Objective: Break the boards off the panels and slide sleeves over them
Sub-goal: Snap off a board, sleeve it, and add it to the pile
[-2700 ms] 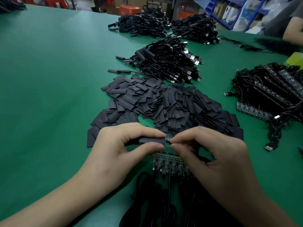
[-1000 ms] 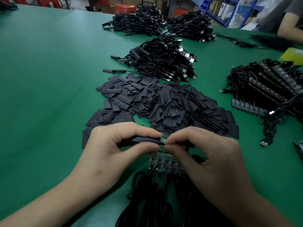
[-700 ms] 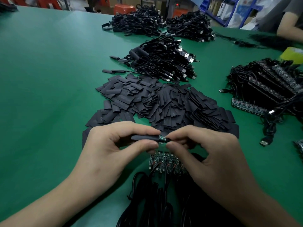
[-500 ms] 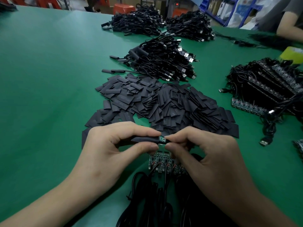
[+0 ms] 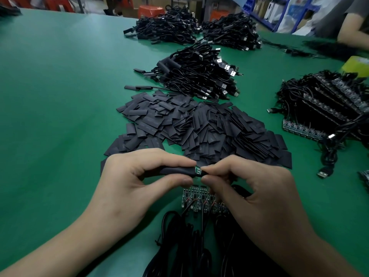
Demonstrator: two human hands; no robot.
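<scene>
The sleeving step is in hand, near and low over the tabletop [image 5: 60, 100]. The left hand [image 5: 127, 182] has its grip closed on a black sleeve [image 5: 175, 171], thumb beneath and forefinger on top, holding it level. The right hand [image 5: 253, 192] meets it fingertip to fingertip, its grip pinched on the right end of a small green board [image 5: 198, 170]; whether on the board itself or the wire behind it I cannot tell. Only a sliver of green shows between the sleeve's mouth and those fingertips, so I judge the board is nearly all inside. Just under the hands lies a panel [image 5: 196, 197] with boards not yet broken off, wires running from it to the cables [image 5: 189, 246] coiled nearest the person. Beyond the hands is the heap [image 5: 199, 126] of loose flat sleeves, farther off a bundle [image 5: 199, 76] of plugged leads, and to the right a stack [image 5: 329, 108] of more panels. The next move, as I read it, calls for drawing the sleeve rightward over the last of the board, keeping the flat tube square so the corners do not catch; the right grip would have to let go and shift back along the wire to make room. After that, another board off the panel.
</scene>
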